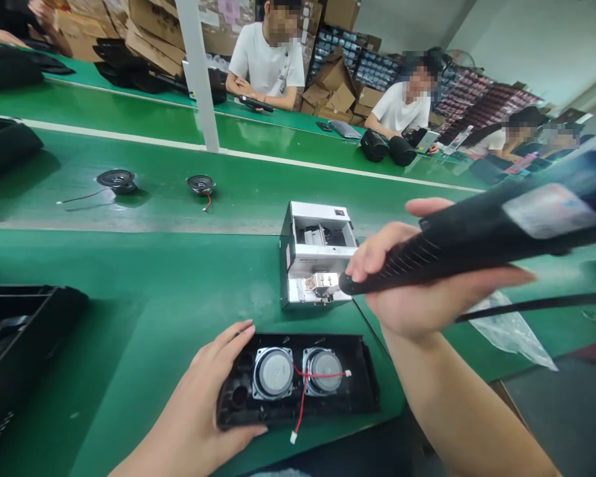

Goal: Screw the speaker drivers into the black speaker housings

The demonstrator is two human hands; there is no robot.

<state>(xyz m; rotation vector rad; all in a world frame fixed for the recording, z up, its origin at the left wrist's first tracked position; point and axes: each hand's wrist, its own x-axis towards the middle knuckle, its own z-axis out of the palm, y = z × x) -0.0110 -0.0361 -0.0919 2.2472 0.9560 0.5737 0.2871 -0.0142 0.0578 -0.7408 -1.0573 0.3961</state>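
My left hand [211,391] grips the left end of a black plastic speaker panel [278,412], thumb on the near edge and fingers on the far edge. Two round speakers sit in the panel, a left speaker [274,372] and a right speaker [326,372], backs facing up. Their red wires end in white connectors [293,437]. Raised above the table, my right hand [407,298] wraps round a black electric screwdriver [477,232]. Its narrow end points left, in front of a screw feeder [320,255]; whether they touch I cannot tell.
Two loose speakers, a larger one [118,180] and a smaller one [201,185], lie on the green bench [203,271]. A black casing [40,331] stands at the left. A clear plastic bag [516,331] lies at the right. Beyond a white post [198,79], several people sit working.
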